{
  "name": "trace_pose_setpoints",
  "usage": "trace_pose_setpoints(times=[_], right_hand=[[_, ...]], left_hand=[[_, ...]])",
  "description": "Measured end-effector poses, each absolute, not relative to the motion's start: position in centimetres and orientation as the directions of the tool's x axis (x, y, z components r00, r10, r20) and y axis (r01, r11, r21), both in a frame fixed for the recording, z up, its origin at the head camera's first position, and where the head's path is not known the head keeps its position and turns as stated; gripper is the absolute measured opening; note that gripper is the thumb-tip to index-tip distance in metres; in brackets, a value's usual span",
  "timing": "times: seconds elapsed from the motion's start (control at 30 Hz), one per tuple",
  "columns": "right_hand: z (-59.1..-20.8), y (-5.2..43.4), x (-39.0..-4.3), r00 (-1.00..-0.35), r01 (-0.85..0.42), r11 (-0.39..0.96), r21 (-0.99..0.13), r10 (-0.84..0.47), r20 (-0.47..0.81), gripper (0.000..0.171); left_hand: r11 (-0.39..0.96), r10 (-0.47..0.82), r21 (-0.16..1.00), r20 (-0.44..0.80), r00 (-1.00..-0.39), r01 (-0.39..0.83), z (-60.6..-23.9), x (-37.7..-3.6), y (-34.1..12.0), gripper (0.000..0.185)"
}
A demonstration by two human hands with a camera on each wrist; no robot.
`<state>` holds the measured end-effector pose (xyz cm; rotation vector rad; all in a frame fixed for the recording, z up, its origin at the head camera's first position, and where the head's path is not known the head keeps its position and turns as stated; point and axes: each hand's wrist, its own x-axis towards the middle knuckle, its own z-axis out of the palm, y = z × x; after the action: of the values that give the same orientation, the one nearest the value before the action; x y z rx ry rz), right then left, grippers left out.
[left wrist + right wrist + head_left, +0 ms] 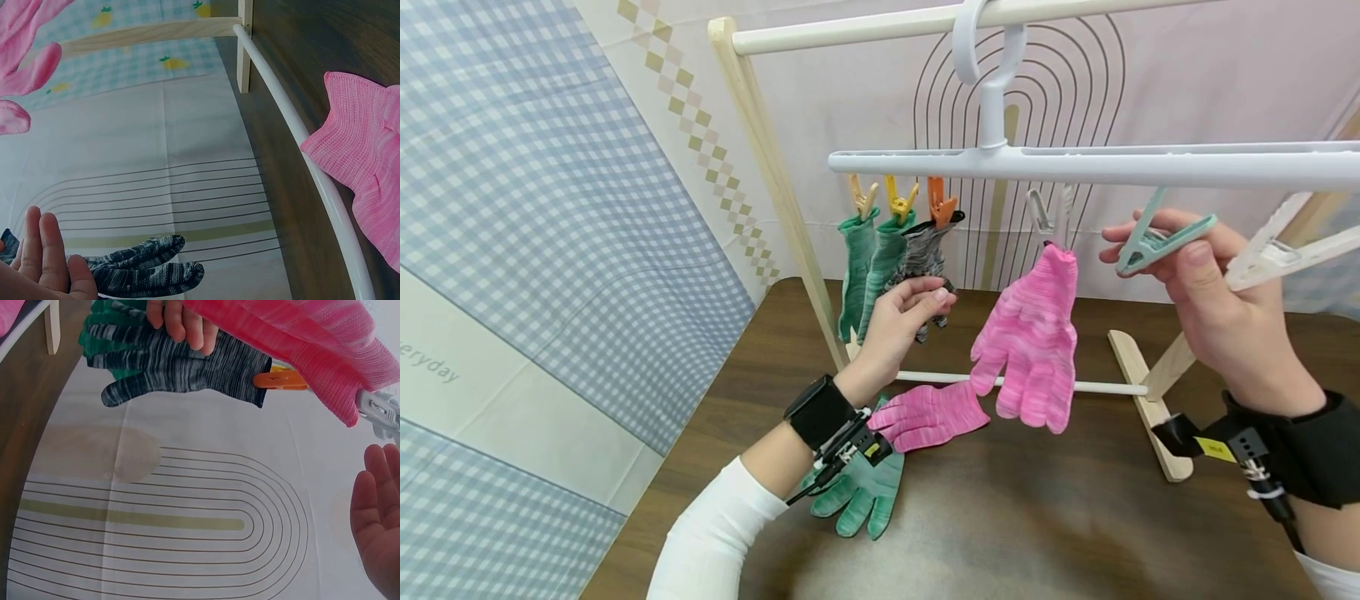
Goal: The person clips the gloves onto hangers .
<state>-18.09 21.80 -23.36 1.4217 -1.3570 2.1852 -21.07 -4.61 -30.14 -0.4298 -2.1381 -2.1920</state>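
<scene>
My left hand (898, 321) is in front of the black-and-grey knit glove (922, 254), its fingers loosely bent. That glove hangs from an orange clip (940, 204). In the left wrist view the fingers (53, 250) overlap the glove. To the right, a pink glove (1033, 342) dangles from a grey clip (1051, 212). My right hand (1232, 308) is raised under the white hanger (1075, 164), behind a mint-green clip (1153, 242) that overlaps the fingers. The right wrist view has its fingers (365, 500) fairly straight, with nothing in them.
Two green gloves hang from clips at the hanger's left end. A pink glove (928, 417) and a green glove (868, 492) lie on the brown table (1000, 517). A white clip (1273, 258) hangs by the right wrist. The wooden rack (775, 167) frames the work.
</scene>
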Motion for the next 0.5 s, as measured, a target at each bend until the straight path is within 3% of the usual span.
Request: trace_pose_setpoints(times=[0.5], right_hand=[[-23.15,20.96,-17.99,-0.544,-0.538,-0.63,-0.559,-0.247,0.802,0.04]], left_hand=[[-0.036,0.142,0.976,0.217,-0.966,0.214,-29.94,-21.0,-4.65,0.034]])
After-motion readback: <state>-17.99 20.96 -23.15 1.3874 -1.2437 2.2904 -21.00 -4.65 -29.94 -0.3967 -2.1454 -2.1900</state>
